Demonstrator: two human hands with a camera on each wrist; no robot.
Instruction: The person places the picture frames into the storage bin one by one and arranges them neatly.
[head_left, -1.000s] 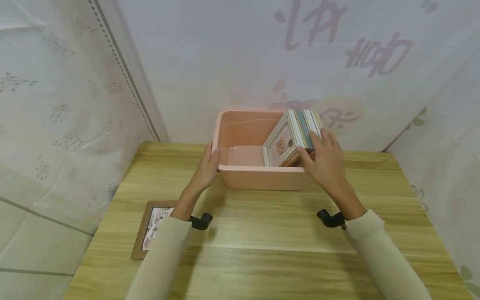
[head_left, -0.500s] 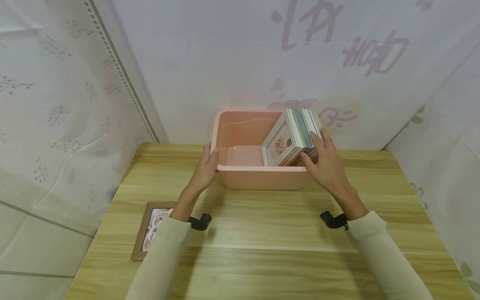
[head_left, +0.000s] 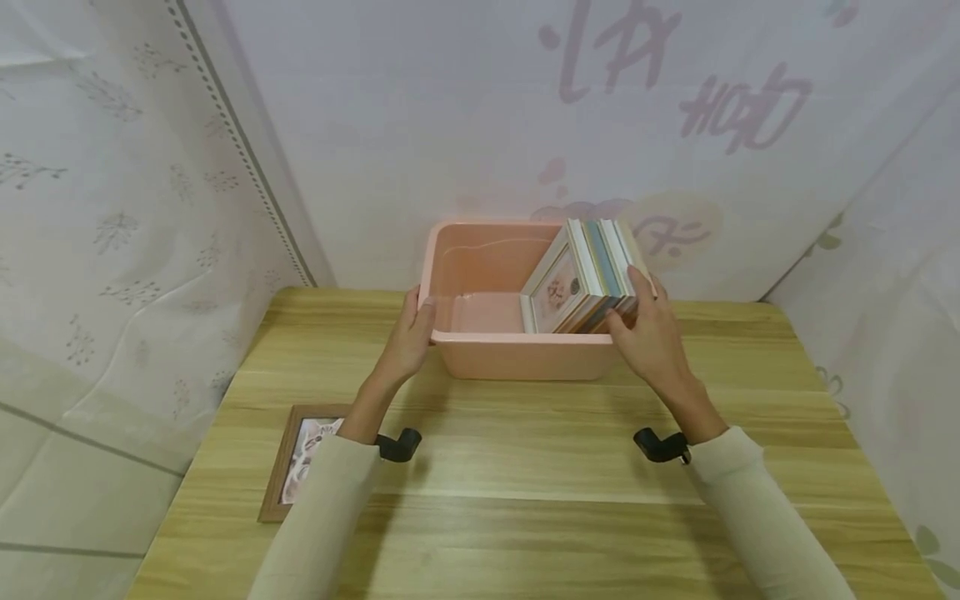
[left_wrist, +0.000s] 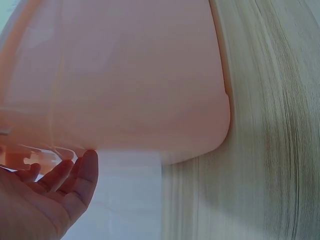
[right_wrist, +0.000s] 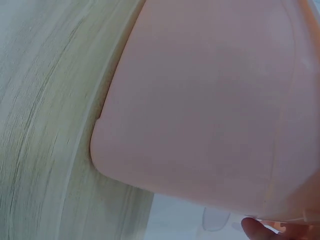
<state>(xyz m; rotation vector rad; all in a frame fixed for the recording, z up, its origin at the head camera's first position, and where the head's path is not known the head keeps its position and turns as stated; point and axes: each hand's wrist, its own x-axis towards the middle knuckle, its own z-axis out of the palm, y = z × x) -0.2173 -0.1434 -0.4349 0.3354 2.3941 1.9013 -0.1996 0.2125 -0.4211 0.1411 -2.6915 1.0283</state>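
A pink plastic bin (head_left: 525,357) stands at the back of the wooden table, against the wall covering. Several picture frames (head_left: 596,250) lean together in its right half; the frontmost has a white border and a pinkish picture. My left hand (head_left: 407,337) grips the bin's left rim, thumb on top and fingers curled under the edge in the left wrist view. At the right end, my right hand (head_left: 656,333) holds the rim beside the frames, its thumb near their lower edges. One fingertip (right_wrist: 255,229) shows at the rim in the right wrist view; the other fingers are hidden there.
A brown picture frame (head_left: 281,467) with a cat picture lies on the table (head_left: 525,533) at the left, partly under the left sleeve. Printed cloth (head_left: 420,108) hangs behind and at both sides. Each wrist carries a black mount (head_left: 660,445).
My right hand has drawn down slightly from the frames' top edges to the bin's right end. The left hand keeps its grip on the rim.
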